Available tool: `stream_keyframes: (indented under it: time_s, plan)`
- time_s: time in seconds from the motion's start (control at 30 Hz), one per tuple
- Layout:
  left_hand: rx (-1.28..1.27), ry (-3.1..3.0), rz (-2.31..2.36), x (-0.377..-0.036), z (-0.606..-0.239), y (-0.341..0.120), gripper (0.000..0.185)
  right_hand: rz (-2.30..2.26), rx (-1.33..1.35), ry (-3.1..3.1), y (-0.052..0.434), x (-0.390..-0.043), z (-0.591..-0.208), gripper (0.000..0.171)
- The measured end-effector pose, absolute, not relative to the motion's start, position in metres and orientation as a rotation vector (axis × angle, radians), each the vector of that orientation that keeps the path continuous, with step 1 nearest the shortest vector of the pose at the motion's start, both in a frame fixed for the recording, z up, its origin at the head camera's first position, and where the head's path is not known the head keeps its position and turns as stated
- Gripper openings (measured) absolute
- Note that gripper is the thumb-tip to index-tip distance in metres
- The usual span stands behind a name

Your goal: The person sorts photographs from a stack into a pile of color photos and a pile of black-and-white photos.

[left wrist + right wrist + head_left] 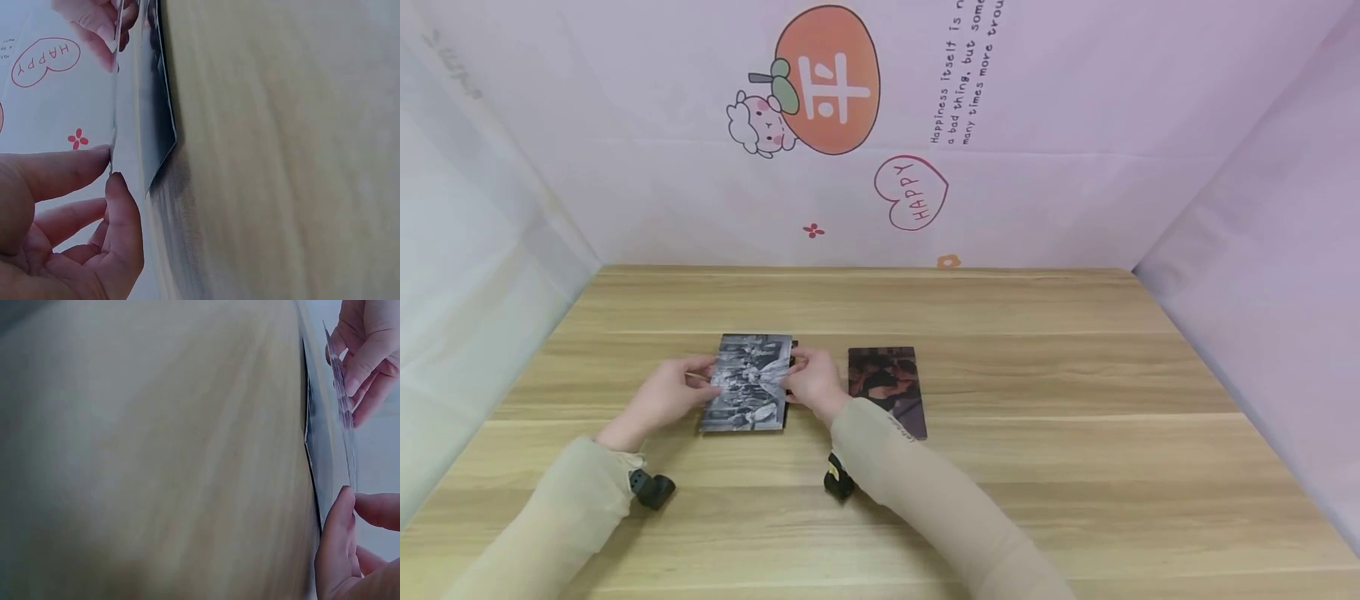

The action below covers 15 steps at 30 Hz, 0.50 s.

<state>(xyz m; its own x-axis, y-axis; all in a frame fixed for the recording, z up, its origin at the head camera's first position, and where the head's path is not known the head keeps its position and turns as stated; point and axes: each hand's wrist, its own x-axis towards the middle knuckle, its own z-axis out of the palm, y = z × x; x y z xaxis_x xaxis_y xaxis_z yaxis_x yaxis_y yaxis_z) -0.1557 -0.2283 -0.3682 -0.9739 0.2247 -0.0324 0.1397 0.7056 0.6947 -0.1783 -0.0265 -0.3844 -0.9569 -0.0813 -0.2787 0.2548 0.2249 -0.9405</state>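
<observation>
A black-and-white photo print (748, 385) of a crowd is held by both hands, just above the table. At its left edge, my left hand (668, 393) pinches it between thumb and fingertips. The opposite edge is pinched by my right hand (817, 383). In the left wrist view the held print is seen edge-on, with a gap between it and a dark print (157, 106) lying on the table beneath. Only a dark strip of that lower print shows in the head view. Right of my right hand lies another dark photo print (883, 379), partly covered by my sleeve.
The wooden tabletop (1037, 375) spreads out on both sides. A pale printed backdrop (1037, 200) rises at its far edge, with light side walls left and right. Small black devices (653, 490) hang at both wrists, close to the tabletop.
</observation>
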Motion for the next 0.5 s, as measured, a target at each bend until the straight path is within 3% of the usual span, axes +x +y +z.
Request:
stream_keyframes:
  time_s: [0.5]
  plan:
    - [0.35,2.787,1.017,-0.163,-0.374,-0.2291,0.062,-1.589,0.101,2.386,-0.0264,-0.1784,-0.3846,0.055]
